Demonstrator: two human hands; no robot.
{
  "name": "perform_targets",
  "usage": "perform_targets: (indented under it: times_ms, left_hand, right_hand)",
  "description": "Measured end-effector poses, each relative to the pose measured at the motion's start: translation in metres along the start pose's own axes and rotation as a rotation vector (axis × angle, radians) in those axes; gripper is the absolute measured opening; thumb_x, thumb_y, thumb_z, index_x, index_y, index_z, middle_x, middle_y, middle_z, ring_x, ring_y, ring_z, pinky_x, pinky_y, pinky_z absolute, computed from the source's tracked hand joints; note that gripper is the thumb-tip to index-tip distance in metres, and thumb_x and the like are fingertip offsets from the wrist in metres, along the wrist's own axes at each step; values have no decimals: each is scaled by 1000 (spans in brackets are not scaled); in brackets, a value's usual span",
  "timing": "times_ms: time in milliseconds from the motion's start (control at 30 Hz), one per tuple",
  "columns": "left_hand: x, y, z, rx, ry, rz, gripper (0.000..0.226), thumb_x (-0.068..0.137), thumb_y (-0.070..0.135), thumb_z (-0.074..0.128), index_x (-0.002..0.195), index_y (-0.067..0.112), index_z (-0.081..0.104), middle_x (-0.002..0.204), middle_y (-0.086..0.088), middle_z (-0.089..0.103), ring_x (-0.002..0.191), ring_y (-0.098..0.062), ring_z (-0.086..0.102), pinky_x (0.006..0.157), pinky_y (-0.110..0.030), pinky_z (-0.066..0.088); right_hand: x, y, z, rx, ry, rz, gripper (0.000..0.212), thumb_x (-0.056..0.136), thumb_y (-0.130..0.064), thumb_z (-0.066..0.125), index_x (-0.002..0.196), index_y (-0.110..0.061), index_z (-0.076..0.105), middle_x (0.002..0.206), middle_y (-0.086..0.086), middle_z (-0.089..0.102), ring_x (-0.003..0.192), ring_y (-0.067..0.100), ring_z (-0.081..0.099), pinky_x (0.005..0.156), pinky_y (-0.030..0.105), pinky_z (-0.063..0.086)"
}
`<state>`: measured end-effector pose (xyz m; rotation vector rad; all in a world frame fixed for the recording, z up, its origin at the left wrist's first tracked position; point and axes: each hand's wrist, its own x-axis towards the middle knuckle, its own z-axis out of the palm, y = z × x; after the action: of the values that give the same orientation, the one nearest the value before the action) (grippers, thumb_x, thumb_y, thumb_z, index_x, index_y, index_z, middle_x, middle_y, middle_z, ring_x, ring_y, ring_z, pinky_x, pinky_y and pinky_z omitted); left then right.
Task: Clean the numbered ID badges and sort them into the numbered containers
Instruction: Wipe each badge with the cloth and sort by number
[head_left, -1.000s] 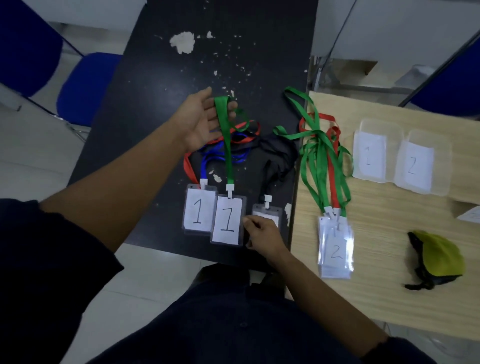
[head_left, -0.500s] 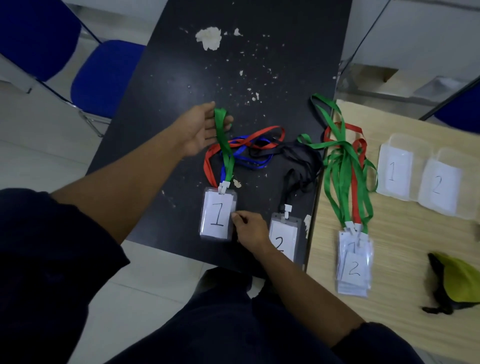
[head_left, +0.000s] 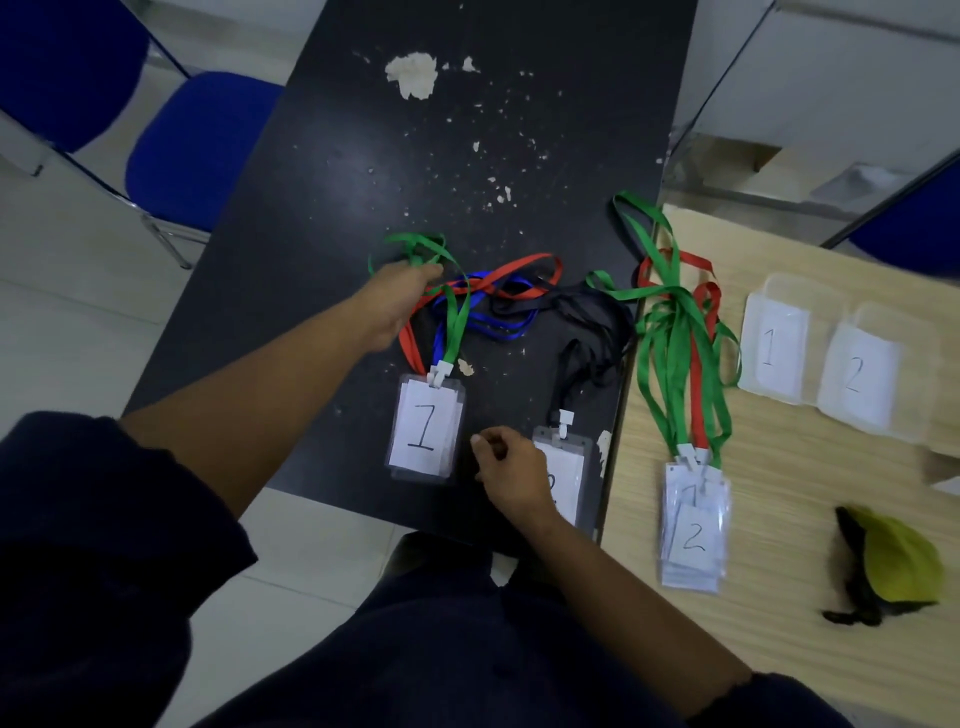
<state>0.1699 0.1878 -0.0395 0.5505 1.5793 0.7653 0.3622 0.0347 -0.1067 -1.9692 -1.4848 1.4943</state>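
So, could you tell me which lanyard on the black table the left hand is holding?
The green lanyard clipped to the badge marked 1: the left hand grips its loop, the others lie loose.

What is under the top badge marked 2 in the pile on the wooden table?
Beneath the top badge lie more clear sleeves, slightly offset. One shows part of a 1. The others' numbers and count are covered.

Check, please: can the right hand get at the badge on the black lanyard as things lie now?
Probably yes. The right hand is over part of the badge on the black lanyard, hiding some of its number, and nothing else covers it.
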Motion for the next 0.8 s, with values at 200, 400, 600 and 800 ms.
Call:
perform_targets:
  times_ms: [200,400,600,800]
  left_hand:
    - [-34,-41,14,17,212,82,47,81,25,62,127,21,56,116,-3,68,108,-22,64,98,-43,51]
    - [-85,-91,74,-21,38,29,11,96,13,58,91,22,62,99,-4,70,94,-18,65,82,-29,50]
    - [-124,-127,146,81,-271,-94,15,102,17,50,100,15,65,104,-7,74,97,-18,71,87,-30,54]
    - [-141,-153,210,175,-333,-146,21,102,22,51,118,12,62,111,-4,72,101,-15,69,93,-30,54]
  right_hand:
    - [-21,32,-47,92,100,25,14,98,-27,57,94,-19,68,80,-4,70,63,9,68,57,13,47]
    - [-49,70,-103,165,288,51,13,97,-18,57,90,-23,68,80,-4,71,63,6,65,57,11,47]
    - [-70,107,-156,175,489,102,15,96,-18,57,89,-16,70,79,-3,71,65,9,66,64,19,47]
    - [-75,151,-196,122,564,187,14,91,-18,63,102,-12,69,93,0,70,88,17,65,82,32,52]
